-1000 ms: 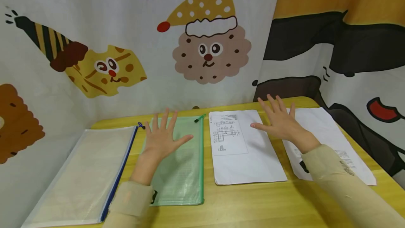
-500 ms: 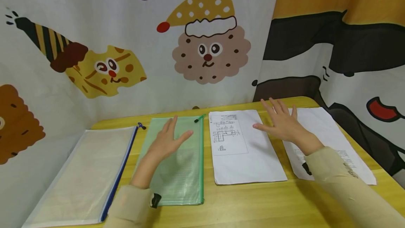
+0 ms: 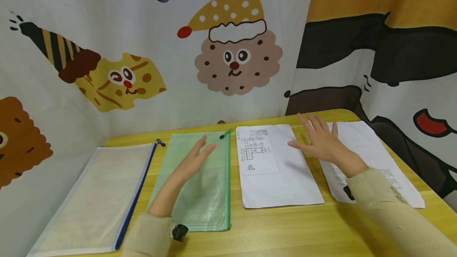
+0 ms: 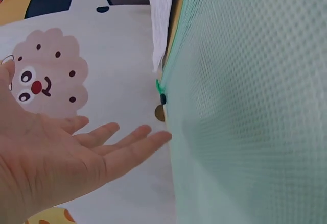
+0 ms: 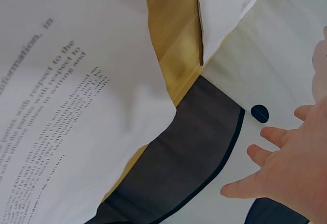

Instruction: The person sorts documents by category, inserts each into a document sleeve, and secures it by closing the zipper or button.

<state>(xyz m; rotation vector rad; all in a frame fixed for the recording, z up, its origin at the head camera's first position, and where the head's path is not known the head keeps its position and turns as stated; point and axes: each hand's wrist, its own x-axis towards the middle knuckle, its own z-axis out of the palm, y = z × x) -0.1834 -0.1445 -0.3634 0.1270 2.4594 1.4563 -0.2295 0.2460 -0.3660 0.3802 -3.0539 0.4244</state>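
My left hand point(image 3: 191, 163) hovers over the green mesh zip pouch point(image 3: 205, 205), turned partly on edge, its fingers extended and holding nothing. In the left wrist view that hand point(image 4: 76, 155) is apart from the pouch point(image 4: 245, 106). My right hand point(image 3: 325, 144) is held above the gap between two sets of paper, fingers spread and nothing in them. Below it to the left lies paper with a technical drawing point(image 3: 282, 185); to the right lies paper with printed text point(image 3: 360, 142), partly covered by my forearm.
A clear zip pouch with a blue edge point(image 3: 93, 197) lies at the left of the yellow wooden table point(image 3: 271, 233). Behind and beside the table hangs a cartoon-printed curtain point(image 3: 228, 110). The green pouch's zip pull point(image 3: 223, 135) sits at its far right corner.
My left hand has turned from palm-down with spread fingers to a more edge-on pose and dropped a little. The right hand has shifted slightly right and down. Pouches and papers stay put.
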